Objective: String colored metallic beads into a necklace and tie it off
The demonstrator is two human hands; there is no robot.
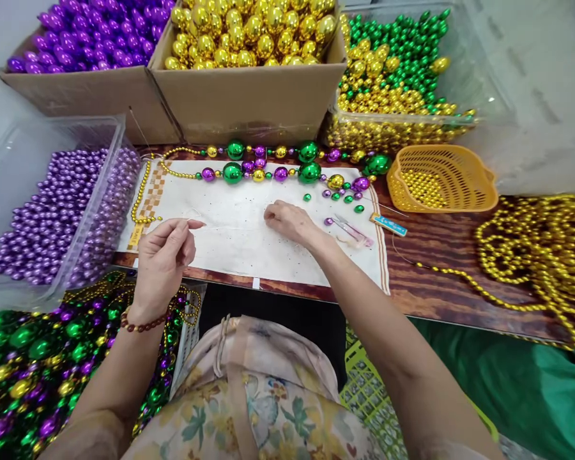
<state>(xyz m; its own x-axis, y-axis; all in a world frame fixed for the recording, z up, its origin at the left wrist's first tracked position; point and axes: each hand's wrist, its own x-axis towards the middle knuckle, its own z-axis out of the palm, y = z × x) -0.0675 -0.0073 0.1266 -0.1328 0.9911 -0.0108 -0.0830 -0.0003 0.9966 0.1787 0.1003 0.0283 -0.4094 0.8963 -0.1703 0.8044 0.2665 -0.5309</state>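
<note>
Above a white cloth (230, 252), my left hand (165, 255) is closed in a pinch on a fine pale thread (232, 228), thumb and forefinger together. The thread runs faintly across to my right hand (290, 220), whose fingers are curled down and also closed on it; their tips are partly hidden. Behind my hands lies a bead string (232, 172) of green, purple and gold beads, doubled back in two rows. Its small gold beads (175, 171) curve round at the left. Loose green and purple beads (335, 197) and thread snips (352, 231) rest right of my right hand.
Cardboard boxes of purple (91, 96) and gold beads (249, 96) line the back. Clear bins hold purple beads (52, 211) and green and gold beads (393, 76). An orange basket (479, 185), a blue-labelled packet (388, 223) and gold bead strands (541, 255) are at right.
</note>
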